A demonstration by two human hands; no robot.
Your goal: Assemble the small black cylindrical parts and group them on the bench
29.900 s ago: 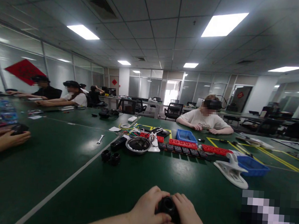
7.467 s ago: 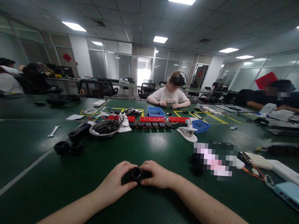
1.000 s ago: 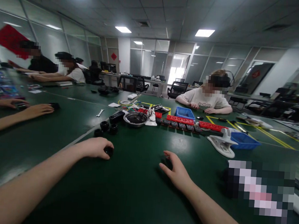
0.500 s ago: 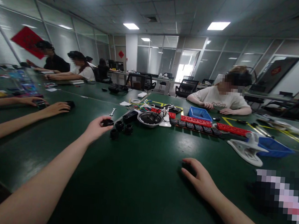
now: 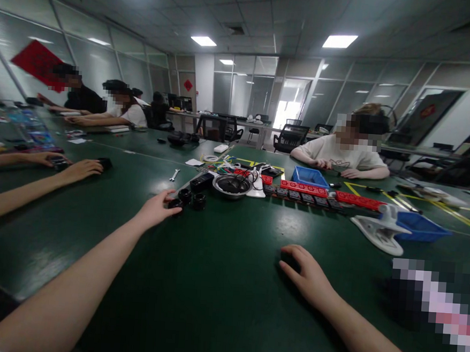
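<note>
Reaching left of the metal bowl (image 5: 232, 196), my left hand (image 5: 156, 209) has met the black parts (image 5: 185, 196), now within grasp: fingers parted, grip unclear; my right hand (image 5: 307, 275) curls loosely, seemingly empty.

Near black cylinder (image 5: 175, 204): short, round, partly hidden between thumb and fingers of the left hand (image 5: 156, 210); raised or resting, unclear.
Middle black cylinder (image 5: 185, 195): squat, glossy, upright, just behind the near one.
Right black cylinder (image 5: 198, 201): similar, upright, beside the middle one.
</note>
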